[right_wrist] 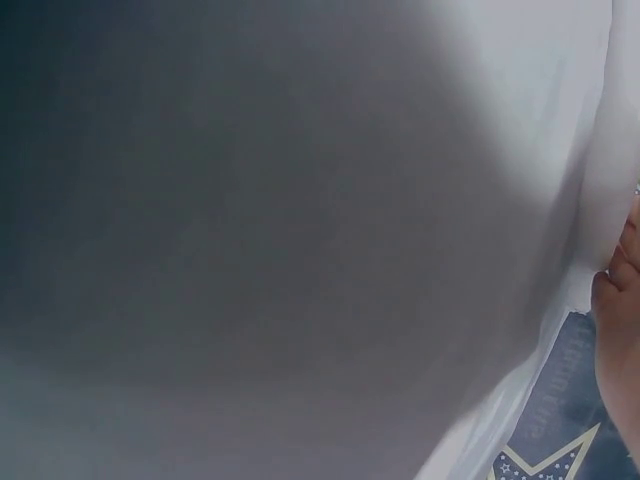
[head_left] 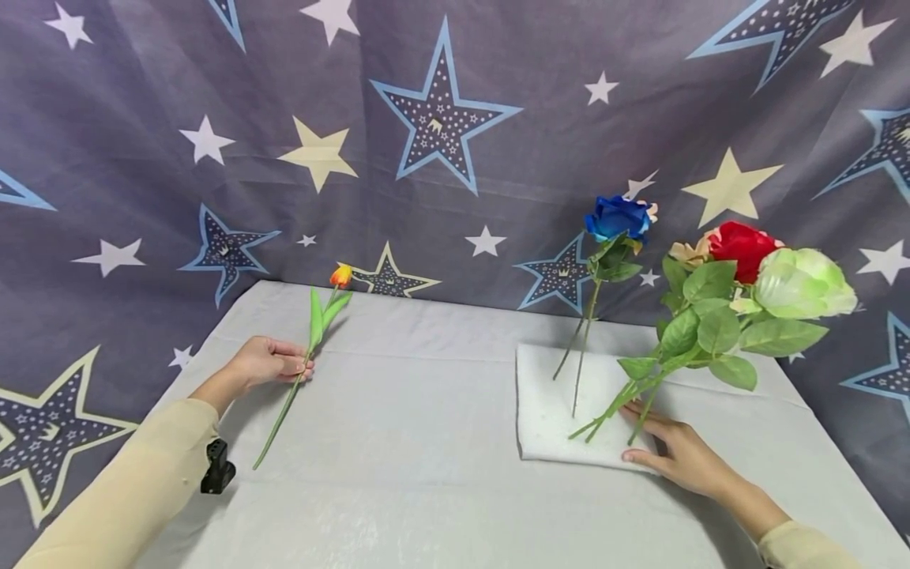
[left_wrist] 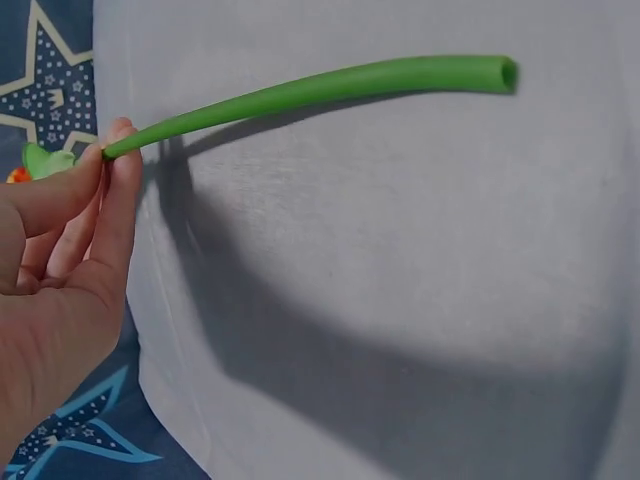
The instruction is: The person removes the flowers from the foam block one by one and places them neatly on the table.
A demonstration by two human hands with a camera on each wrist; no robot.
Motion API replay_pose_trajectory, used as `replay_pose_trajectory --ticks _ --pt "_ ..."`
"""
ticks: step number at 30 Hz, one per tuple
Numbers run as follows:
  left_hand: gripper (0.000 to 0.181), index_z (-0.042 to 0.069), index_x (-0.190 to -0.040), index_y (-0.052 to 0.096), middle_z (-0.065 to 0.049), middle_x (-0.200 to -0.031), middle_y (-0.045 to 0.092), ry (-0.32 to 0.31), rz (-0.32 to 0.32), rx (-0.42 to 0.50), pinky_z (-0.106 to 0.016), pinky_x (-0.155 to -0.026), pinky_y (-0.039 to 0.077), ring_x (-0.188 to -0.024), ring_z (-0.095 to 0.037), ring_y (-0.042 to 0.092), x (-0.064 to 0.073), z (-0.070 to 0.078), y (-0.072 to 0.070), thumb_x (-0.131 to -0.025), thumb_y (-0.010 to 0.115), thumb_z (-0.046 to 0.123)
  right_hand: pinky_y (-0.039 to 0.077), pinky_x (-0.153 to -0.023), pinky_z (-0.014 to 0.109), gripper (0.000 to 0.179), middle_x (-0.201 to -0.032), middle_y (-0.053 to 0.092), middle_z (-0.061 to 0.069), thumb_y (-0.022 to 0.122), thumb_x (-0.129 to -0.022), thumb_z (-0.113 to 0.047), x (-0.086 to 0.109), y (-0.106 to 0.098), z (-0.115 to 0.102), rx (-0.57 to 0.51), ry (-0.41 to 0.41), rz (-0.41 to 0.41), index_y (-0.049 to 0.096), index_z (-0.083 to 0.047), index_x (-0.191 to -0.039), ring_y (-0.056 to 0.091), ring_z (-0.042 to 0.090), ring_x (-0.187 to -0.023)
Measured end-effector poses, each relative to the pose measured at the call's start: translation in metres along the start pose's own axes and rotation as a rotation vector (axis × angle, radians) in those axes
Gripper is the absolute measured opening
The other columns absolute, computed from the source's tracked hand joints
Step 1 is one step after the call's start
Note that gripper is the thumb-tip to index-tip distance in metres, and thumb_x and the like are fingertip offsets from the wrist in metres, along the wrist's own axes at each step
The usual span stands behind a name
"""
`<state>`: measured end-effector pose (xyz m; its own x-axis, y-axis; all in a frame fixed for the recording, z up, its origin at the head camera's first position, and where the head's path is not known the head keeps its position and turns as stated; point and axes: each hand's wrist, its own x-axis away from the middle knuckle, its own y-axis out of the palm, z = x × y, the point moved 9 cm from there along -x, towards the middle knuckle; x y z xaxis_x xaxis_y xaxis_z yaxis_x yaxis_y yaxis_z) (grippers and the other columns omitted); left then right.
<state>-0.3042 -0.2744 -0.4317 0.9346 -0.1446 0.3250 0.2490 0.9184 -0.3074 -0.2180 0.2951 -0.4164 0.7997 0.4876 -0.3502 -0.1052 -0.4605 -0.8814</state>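
My left hand (head_left: 265,363) pinches the green stem of an orange-yellow tulip (head_left: 341,276) between thumb and fingers. The bloom points toward the back of the table. In the left wrist view, the stem's hollow cut end (left_wrist: 509,75) points right, away from the fingers. My right hand (head_left: 688,454) rests on the right edge of a white foam pad (head_left: 542,438), fingers extended over its top and thumb at its front corner. Flower stems stand in the pad: a blue rose (head_left: 618,218), a red rose (head_left: 742,249) and a pale green bloom (head_left: 803,284), with peach blooms partly hidden behind.
Both hands work over a table with a pale grey cloth (head_left: 398,442). A dark star-patterned curtain (head_left: 426,237) hangs right behind the table. Broad leaves (head_left: 718,328) of the flowers lean out over the right hand. A black wrist camera (head_left: 217,466) sits at the left sleeve.
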Motion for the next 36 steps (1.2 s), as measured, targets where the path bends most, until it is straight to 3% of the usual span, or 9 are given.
replay_pose_trajectory --ticks 6,12,16,17,19,24,30,36 --pt "0.044 -0.025 -0.128 0.042 -0.008 -0.09 0.076 -0.021 0.0 -0.043 -0.025 -0.074 0.062 -0.075 -0.007 0.071 -0.001 -0.003 0.0 -0.091 0.057 -0.008 0.015 -0.103 -0.008 0.061 -0.129 0.062 0.019 0.08 -0.075 -0.026 0.0 0.0 -0.003 0.009 -0.011 0.009 0.061 -0.006 -0.129 0.047 0.009 -0.127" --pt "0.041 -0.026 -0.126 0.044 -0.01 -0.086 0.075 -0.058 0.048 -0.102 -0.025 -0.07 0.062 -0.071 -0.007 0.069 -0.001 -0.004 -0.003 -0.09 0.057 -0.01 0.013 -0.102 -0.009 0.061 -0.131 0.061 0.019 0.079 -0.076 -0.029 0.0 0.0 0.001 0.013 0.023 -0.01 0.06 -0.008 -0.13 0.041 0.0 -0.13" --pt "0.041 -0.025 -0.125 0.046 -0.01 -0.084 0.075 -0.086 0.086 -0.119 -0.025 -0.069 0.062 -0.069 -0.007 0.07 -0.001 -0.005 -0.006 -0.089 0.057 -0.01 0.013 -0.103 -0.009 0.062 -0.131 0.061 0.019 0.08 -0.075 -0.029 -0.002 0.0 -0.001 0.021 0.016 -0.01 0.06 -0.007 -0.129 0.057 0.031 -0.122" --pt "0.04 -0.025 -0.125 0.046 -0.01 -0.083 0.075 -0.088 0.095 -0.128 -0.025 -0.069 0.062 -0.069 -0.007 0.069 -0.001 -0.004 -0.006 -0.089 0.058 -0.009 0.014 -0.103 -0.008 0.062 -0.131 0.061 0.019 0.08 -0.075 -0.028 -0.002 0.0 -0.001 0.021 0.016 -0.01 0.06 -0.007 -0.129 0.057 0.03 -0.122" --pt "0.039 -0.024 -0.124 0.048 -0.008 -0.082 0.075 -0.09 0.114 -0.136 -0.024 -0.069 0.062 -0.068 -0.006 0.069 -0.001 -0.004 -0.008 -0.09 0.057 -0.009 0.014 -0.103 -0.008 0.062 -0.131 0.061 0.019 0.08 -0.075 -0.028 -0.002 0.0 -0.002 0.014 0.011 -0.011 0.06 -0.006 -0.129 0.057 0.042 -0.114" --pt "0.037 -0.024 -0.122 0.051 -0.009 -0.08 0.074 -0.073 0.145 -0.177 -0.024 -0.067 0.062 -0.066 -0.006 0.068 0.0 -0.003 -0.011 -0.089 0.059 -0.008 0.014 -0.103 -0.008 0.062 -0.13 0.061 0.019 0.081 -0.074 -0.027 -0.002 -0.001 -0.003 0.004 0.001 -0.003 0.061 -0.006 -0.129 0.057 0.042 -0.113" --pt "0.033 -0.018 -0.117 0.059 -0.015 -0.086 0.075 -0.055 0.192 -0.312 -0.024 -0.065 0.061 -0.065 -0.002 0.066 0.001 -0.001 -0.015 -0.087 0.063 -0.004 0.014 -0.103 -0.008 0.061 -0.129 0.061 0.02 0.08 -0.074 -0.027 -0.001 0.0 -0.001 0.012 0.002 0.005 0.061 -0.005 -0.128 0.058 0.035 -0.117" --pt "0.031 -0.015 -0.113 0.062 -0.018 -0.09 0.075 -0.054 0.215 -0.365 -0.025 -0.064 0.061 -0.064 -0.002 0.066 0.002 0.001 -0.016 -0.086 0.065 -0.001 0.014 -0.103 -0.008 0.061 -0.13 0.06 0.021 0.08 -0.075 -0.028 0.0 0.0 0.003 0.005 0.015 0.001 0.061 -0.005 -0.129 0.04 -0.001 -0.13"
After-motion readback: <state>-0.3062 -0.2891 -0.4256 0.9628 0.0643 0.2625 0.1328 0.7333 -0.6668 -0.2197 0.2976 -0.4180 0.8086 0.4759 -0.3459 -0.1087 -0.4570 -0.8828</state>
